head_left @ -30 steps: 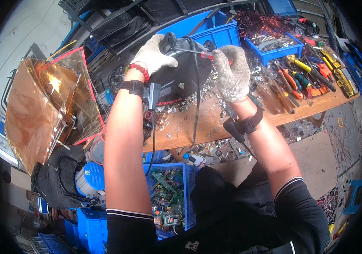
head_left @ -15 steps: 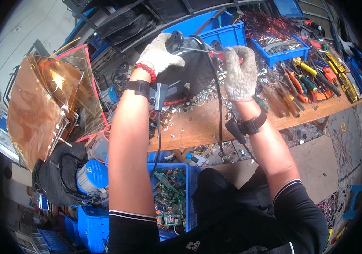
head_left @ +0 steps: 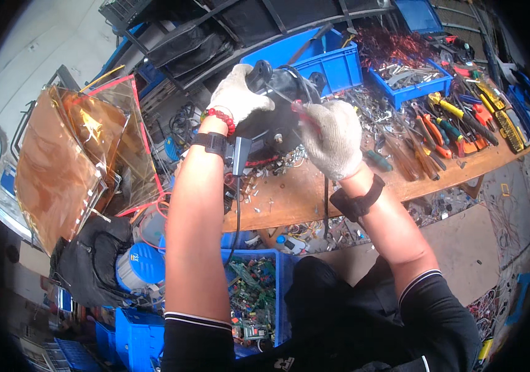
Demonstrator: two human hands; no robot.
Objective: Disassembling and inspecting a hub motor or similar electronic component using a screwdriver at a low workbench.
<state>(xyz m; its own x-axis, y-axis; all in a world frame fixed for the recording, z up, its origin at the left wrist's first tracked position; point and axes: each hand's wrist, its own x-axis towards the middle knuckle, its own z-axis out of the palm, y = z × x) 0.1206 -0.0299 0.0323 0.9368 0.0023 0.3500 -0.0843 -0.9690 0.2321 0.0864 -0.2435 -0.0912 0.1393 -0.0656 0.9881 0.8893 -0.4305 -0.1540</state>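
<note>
My left hand [head_left: 240, 99], in a pale knit glove, grips the far left side of a black appliance [head_left: 265, 127] beside a round black wheel [head_left: 260, 74]. Its thumb reaches over the near side. The gloved right hand [head_left: 334, 137] is closed around the red, see-through handle of a screwdriver [head_left: 284, 97]. The metal shaft slants up and left toward the appliance's top; where its tip sits I cannot make out. A black cord [head_left: 326, 208] hangs over the bench edge below my right hand.
Small metal scraps litter the wooden bench [head_left: 271, 201]. Pliers and screwdrivers [head_left: 432, 139] lie to the right, behind them a small blue tray [head_left: 410, 80] of metal pieces. A large blue bin [head_left: 333, 59] stands at the back, a blue crate [head_left: 283, 297] of circuit boards below.
My right hand has come left and nearer to me, tilting the screwdriver so its handle now sits lower. The left hand keeps its hold on the appliance; the view has shifted slightly.
</note>
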